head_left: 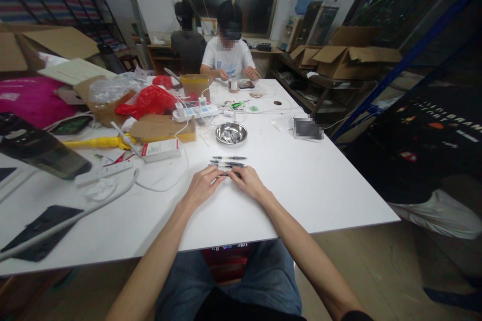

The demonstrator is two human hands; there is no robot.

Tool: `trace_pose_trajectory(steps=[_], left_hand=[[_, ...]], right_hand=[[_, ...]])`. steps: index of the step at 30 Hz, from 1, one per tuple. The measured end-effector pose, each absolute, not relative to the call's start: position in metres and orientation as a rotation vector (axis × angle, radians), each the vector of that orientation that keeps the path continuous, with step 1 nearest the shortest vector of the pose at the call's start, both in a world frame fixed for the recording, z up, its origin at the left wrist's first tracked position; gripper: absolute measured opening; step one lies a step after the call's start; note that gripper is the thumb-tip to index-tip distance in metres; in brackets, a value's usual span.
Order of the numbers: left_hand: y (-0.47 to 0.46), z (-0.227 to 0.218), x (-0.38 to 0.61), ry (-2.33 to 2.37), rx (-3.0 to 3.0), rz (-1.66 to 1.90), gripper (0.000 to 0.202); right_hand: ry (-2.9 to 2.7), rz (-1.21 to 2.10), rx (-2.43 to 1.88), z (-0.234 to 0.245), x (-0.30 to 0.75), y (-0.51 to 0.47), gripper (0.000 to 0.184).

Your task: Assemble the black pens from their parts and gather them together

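Observation:
My left hand [204, 184] and my right hand [247, 181] rest side by side on the white table [301, 185], fingertips meeting over a small dark pen-like piece [226, 174] pinched between them. Just beyond the fingers lie a few slim pens [228, 162] in a row, parallel to the table edge. A shallow steel bowl [231, 133] stands a little farther back. Both hands have their fingers curled closed.
A white power strip [196, 112] with plugs, a cardboard box [163, 128], a red bag [150, 100] and cables crowd the back left. A dark phone [41, 233] lies near left. Two people sit at the far end. Cardboard boxes [346, 55] fill shelves on the right.

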State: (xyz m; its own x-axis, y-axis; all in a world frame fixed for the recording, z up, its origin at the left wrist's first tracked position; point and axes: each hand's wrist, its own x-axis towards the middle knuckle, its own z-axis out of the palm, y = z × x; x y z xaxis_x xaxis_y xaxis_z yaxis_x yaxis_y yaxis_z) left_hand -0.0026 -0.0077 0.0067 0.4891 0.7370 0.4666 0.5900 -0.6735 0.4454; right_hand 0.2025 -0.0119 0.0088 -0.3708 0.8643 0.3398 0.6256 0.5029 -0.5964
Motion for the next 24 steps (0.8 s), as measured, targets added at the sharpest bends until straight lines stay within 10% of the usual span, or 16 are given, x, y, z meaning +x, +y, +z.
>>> trace_pose_trajectory(steps=[24], left_hand=[[-0.0021,0.0032,-0.0037,1.124,2.555,0.913,0.027]], right_hand=[[-2.152,0.480,-1.224,0.0074,0.2018,-0.0112,0.041]])
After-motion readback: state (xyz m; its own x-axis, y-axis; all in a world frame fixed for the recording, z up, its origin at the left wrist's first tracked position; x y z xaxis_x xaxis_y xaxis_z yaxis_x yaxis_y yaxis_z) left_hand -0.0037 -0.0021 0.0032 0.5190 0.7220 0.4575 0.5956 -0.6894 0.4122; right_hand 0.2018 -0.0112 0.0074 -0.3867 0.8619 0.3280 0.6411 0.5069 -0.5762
